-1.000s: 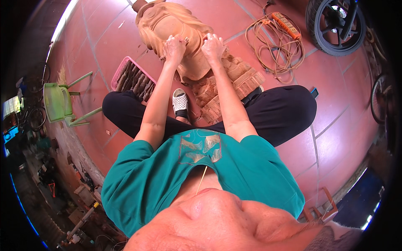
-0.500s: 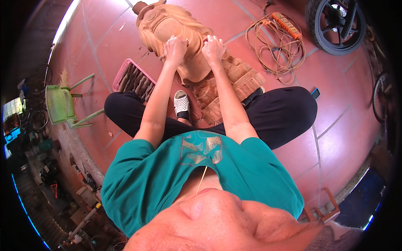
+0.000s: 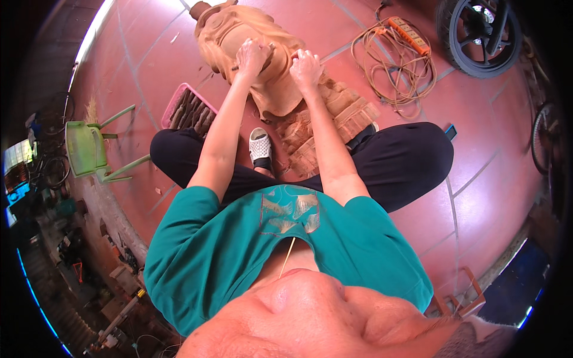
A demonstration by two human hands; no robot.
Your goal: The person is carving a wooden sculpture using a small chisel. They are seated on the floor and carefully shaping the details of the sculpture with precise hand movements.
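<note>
A carved wooden statue with draped folds lies aslant on the floor in front of me. Its lower end meets a rough, blocky carved wooden piece. My left hand is curled closed over the middle of the statue; a slim dark edge shows beside the fingers, too small to name. My right hand is closed too, fingers bent, at the statue's right edge close to the blocky piece. What the right fingers hold, if anything, is hidden.
Left of the statue stands a pink basket of dark, slim tools. A green plastic chair is farther left. To the right lie a coiled cable with an orange power strip, then a black wheel. My shoe is below the statue.
My left hand has moved a little away from me and slightly right along the statue. My right hand has barely shifted and stays closed.
</note>
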